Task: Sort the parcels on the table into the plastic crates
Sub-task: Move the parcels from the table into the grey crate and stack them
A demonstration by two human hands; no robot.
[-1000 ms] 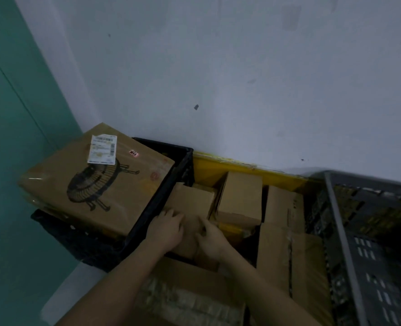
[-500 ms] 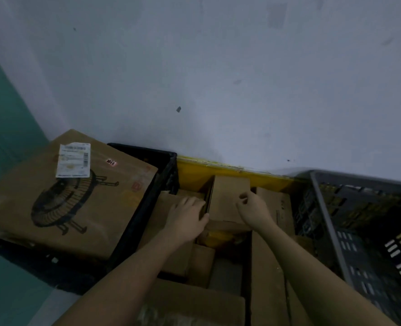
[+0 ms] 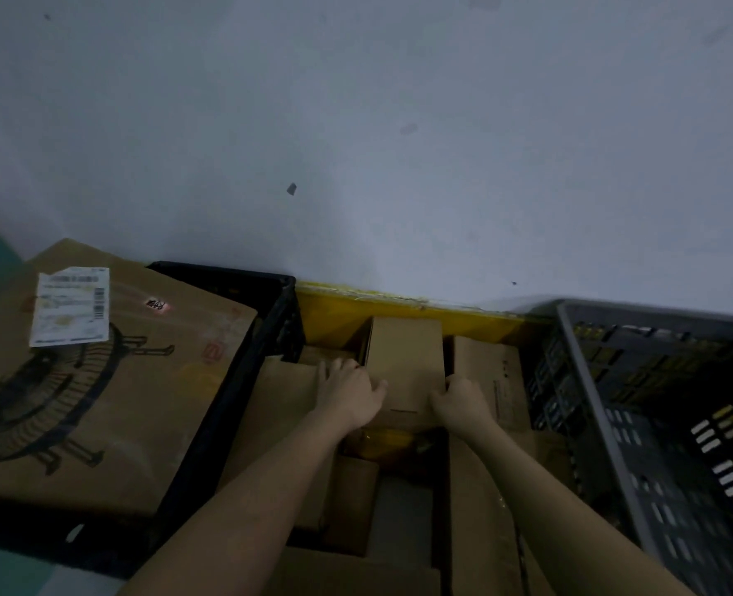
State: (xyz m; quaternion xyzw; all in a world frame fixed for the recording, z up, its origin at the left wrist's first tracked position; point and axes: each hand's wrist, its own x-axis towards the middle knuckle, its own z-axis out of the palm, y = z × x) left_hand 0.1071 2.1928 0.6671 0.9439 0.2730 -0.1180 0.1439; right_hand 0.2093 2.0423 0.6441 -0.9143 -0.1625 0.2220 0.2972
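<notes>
Against a pale wall, both hands, moved up from a flatter parcel, now gripped a small box for sorting.

Dim, cool light fills the head view, brightest on the pale wall, which fades to a bluish grey toward the upper corners. The source itself is out of frame. Deep shadow swallows the gaps between the cardboard boxes and the inside of the black crate, leaving little detail there. No glare shows; the white shipping label is the only bright patch low down, its print too soft to read. Wide-angle distortion bends the grey crate rim at the right edge. Fine detail is smeared and grainy throughout.
</notes>
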